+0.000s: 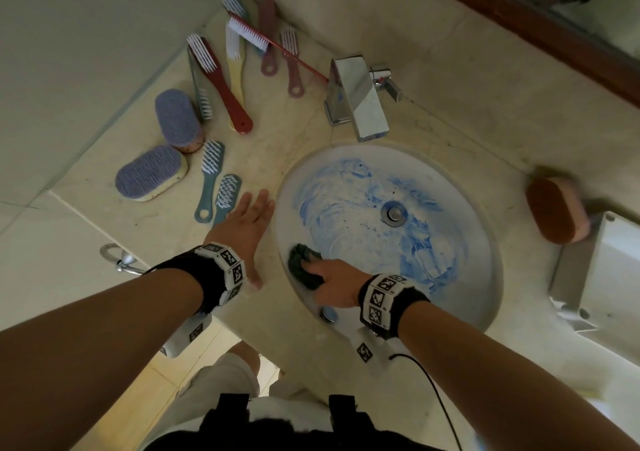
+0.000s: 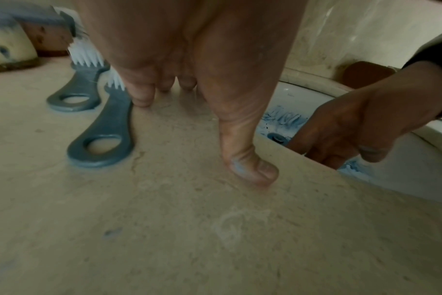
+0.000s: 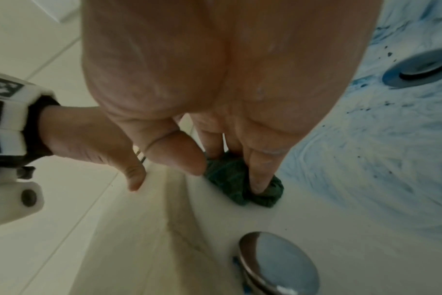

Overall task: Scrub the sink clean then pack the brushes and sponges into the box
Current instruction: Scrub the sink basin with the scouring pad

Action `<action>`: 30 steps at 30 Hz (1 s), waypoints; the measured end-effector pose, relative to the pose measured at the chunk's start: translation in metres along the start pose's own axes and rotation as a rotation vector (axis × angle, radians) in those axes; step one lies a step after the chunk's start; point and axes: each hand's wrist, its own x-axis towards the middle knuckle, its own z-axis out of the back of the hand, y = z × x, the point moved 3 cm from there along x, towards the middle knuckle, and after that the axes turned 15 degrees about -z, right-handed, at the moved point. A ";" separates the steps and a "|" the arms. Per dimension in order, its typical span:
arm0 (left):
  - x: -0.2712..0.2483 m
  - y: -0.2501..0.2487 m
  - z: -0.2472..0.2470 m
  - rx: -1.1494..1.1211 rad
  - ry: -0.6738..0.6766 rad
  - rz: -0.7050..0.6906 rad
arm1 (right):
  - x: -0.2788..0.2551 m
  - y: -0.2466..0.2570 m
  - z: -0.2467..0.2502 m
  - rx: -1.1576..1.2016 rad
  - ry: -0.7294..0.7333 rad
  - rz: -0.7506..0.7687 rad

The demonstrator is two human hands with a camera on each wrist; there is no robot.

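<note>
Right hand (image 1: 332, 279) grasps green scrubber (image 1: 303, 263) in sink (image 1: 460, 190); left hand (image 1: 247, 223) flat, released

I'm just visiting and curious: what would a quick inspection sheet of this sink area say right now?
Surface: beige stone counter; white sink smeared with blue cleaner.
Job's things: dark green scrub pad on the basin's near-left wall; brushes and two purple-topped sponges on the counter left of the basin; brown sponge to its right, beside a box.
Clutter: nothing seen.
Grippers: left hand rests flat on the counter; right hand presses the pad with its fingers.
Cables: black cable below the right wrist.
Surroundings: chrome faucet, tiled wall, mirror frame.
</note>
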 end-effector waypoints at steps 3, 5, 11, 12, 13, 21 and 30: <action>0.000 -0.001 0.000 0.009 0.007 0.004 | 0.009 0.019 0.014 0.113 -0.041 0.026; 0.000 0.000 0.000 0.004 0.016 0.007 | 0.017 0.030 0.027 0.236 -0.059 0.007; 0.002 0.000 0.001 0.037 0.031 0.005 | 0.012 0.019 0.014 0.203 -0.053 0.044; 0.001 0.000 0.001 0.042 0.029 0.011 | 0.010 0.016 0.009 0.177 -0.049 0.058; 0.000 0.000 0.001 0.046 0.030 0.014 | 0.009 0.014 0.005 0.172 -0.049 0.074; 0.011 -0.011 0.027 0.138 0.011 0.039 | 0.026 0.045 0.041 0.471 -0.134 0.148; 0.034 0.011 0.052 0.143 0.060 0.018 | 0.022 0.033 0.011 0.216 -0.120 0.176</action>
